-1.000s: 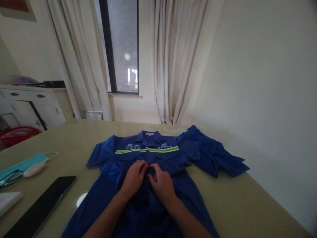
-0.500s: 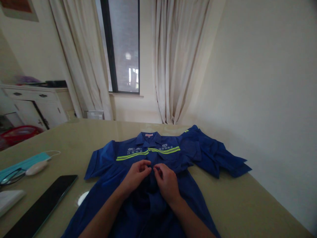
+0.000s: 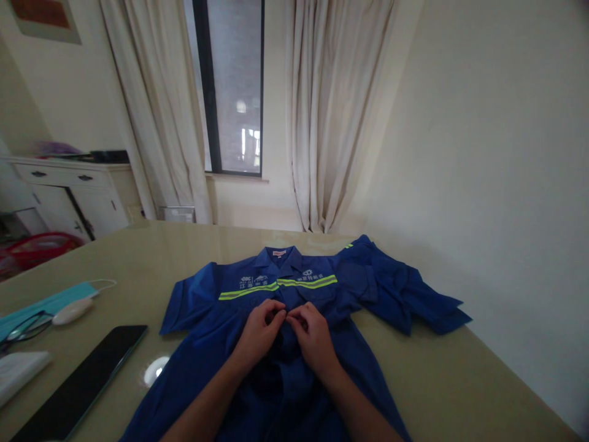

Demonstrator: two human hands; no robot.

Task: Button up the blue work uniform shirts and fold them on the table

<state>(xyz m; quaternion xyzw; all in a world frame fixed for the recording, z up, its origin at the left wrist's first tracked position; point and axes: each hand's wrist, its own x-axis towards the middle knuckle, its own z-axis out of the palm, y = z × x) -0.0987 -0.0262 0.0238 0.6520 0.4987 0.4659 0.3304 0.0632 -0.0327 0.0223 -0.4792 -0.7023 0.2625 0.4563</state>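
Observation:
A blue short-sleeved work shirt lies front up on the table, collar at the far side, with yellow-green reflective stripes and white lettering across the chest. At its front placket, just below the stripes, my left hand pinches the fabric between thumb and fingers. My right hand pinches the placket right beside it, fingertips almost touching the left ones. Any button between the fingertips is hidden. Beyond the shirt's right sleeve lies another blue garment with folded edges, partly under the sleeve.
On the left of the table lie a black tablet-like slab, a white box-shaped item, glasses, a white mouse-shaped object and a light blue face mask. A wall borders the right side.
My fingertips have drawn closer together at the placket, the right hand moving slightly left against the shirt. The whole view has shifted a little. The garments stay in place.

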